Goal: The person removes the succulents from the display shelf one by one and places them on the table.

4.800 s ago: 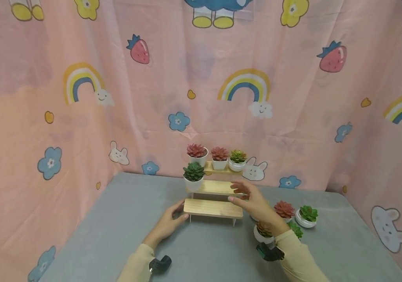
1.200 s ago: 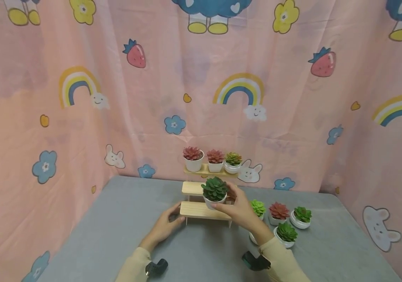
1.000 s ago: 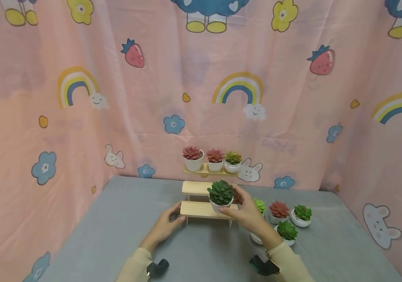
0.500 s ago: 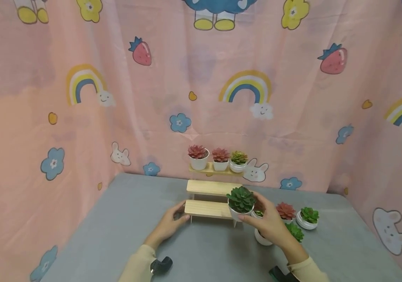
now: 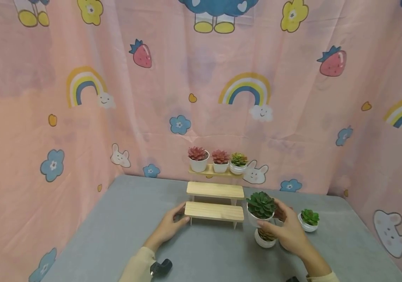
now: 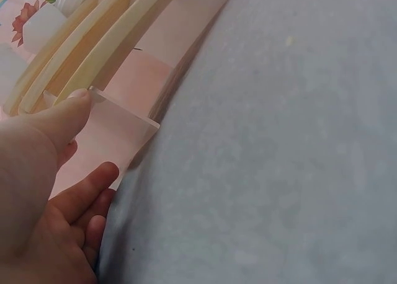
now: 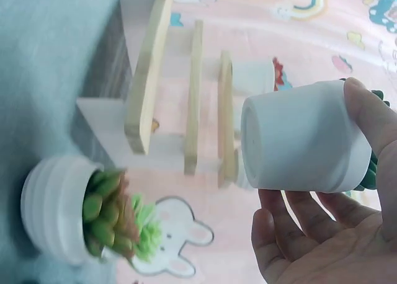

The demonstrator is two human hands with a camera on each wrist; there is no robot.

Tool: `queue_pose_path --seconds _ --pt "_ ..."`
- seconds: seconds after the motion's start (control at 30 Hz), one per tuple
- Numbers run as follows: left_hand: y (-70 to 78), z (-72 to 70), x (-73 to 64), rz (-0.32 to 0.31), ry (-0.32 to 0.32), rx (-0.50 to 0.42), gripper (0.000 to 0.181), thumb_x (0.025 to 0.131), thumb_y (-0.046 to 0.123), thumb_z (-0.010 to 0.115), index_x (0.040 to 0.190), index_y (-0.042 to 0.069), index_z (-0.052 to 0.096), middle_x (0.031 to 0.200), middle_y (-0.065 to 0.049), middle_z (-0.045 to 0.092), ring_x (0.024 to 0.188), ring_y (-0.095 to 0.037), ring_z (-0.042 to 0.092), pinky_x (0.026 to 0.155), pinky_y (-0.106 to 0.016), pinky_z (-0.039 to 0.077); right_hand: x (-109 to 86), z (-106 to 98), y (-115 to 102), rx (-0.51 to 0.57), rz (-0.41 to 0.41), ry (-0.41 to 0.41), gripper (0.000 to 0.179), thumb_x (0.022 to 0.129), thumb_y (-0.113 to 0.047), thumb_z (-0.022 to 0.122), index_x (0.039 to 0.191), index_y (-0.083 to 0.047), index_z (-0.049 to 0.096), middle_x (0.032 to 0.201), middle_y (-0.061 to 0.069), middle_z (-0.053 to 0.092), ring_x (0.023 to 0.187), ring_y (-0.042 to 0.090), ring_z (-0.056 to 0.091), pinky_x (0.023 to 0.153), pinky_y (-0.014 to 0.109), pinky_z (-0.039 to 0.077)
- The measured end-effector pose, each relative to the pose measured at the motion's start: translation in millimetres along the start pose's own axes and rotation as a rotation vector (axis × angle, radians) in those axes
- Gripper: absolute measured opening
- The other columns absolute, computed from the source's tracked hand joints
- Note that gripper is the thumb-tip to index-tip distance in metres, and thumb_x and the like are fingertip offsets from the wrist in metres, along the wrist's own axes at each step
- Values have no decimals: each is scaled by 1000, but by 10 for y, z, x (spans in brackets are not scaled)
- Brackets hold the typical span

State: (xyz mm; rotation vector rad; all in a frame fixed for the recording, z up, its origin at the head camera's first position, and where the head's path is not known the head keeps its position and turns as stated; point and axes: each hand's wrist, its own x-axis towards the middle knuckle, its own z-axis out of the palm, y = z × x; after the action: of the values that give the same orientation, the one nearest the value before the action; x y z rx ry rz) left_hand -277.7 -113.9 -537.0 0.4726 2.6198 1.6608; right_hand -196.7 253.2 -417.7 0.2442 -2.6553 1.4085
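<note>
Evidently a carrying step, I judge: right hand (image 5: 289, 229) grips the white pot (image 7: 304, 138) of the dark green succulent (image 5: 261, 205), off the table (image 5: 204, 258), right of the three-tier wooden stand (image 5: 215, 190). Next move calls for clearing the brownish succulent (image 5: 265, 235) nearby. Left hand (image 5: 167, 225) touches the stand's end; whether pinching, I cannot tell. Reddish sliver behind the right hand: too hidden to name.
</note>
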Motion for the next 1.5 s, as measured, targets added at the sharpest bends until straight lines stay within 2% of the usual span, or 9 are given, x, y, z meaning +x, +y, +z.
queue_pose_path --seconds 0.27,0.47,0.7,0.8,0.87,1.03,1.27,1.37,1.5 --pt "0 5 -1 11 -3 -2 65 99 34 64 154 7 41 142 -20 59 139 -44 48 113 -66 35 -102 -235 158 -51 57 31 93 91 -22 76 154 15 18 155 40 29 129 50 51 94 36 55" --pt "-5 11 -2 8 1 -3 66 99 35 65 154 7 41 142 -20 59 138 -44 48 114 -66 35 -154 -419 316 -77 64 34 92 93 -23 74 154 16 17 153 41 32 117 7 59 84 10 48" --pt "-15 30 -6 2 5 3 65 99 35 65 154 8 42 141 -18 60 139 -44 48 113 -66 36 -165 -663 543 -38 149 -81 94 98 -21 67 154 17 2 154 48 20 137 64 34 93 35 55" --pt "-6 17 -4 4 0 -11 66 99 35 64 154 7 41 143 -20 58 140 -45 46 114 -66 35 -156 -770 637 -56 158 -113 91 99 -21 65 155 17 4 155 47 21 137 65 31 95 38 55" --pt "-4 7 1 8 0 -21 66 99 34 65 154 6 41 144 -21 57 140 -46 46 114 -67 34 -167 -832 716 -46 131 -116 89 99 -19 66 155 17 7 154 46 24 136 38 52 90 25 55" --pt "-23 20 10 5 0 -3 66 99 36 65 154 8 42 142 -19 59 139 -44 47 113 -67 35 -231 -983 919 -31 98 -97 82 99 -17 65 154 15 15 146 12 53 102 -26 44 80 12 50" --pt "-2 25 -2 -3 0 -9 66 99 34 64 154 6 41 145 -21 56 141 -46 45 114 -67 33 -292 -1182 1205 101 146 -93 79 102 -10 60 158 10 7 118 -46 37 102 -25 48 80 16 54" --pt "-4 16 -1 -9 5 -14 66 99 33 65 154 7 41 146 -20 56 141 -44 46 115 -66 33 -300 -1277 1281 112 217 -126 86 104 -17 56 160 4 -6 154 -16 41 100 -30 40 80 13 52" --pt "-12 16 2 -9 8 -8 65 99 33 65 154 7 42 144 -19 58 140 -44 47 114 -66 34 -293 -1384 1319 67 325 -190 93 106 -26 53 154 7 -20 159 42 -12 138 4 47 88 18 52"
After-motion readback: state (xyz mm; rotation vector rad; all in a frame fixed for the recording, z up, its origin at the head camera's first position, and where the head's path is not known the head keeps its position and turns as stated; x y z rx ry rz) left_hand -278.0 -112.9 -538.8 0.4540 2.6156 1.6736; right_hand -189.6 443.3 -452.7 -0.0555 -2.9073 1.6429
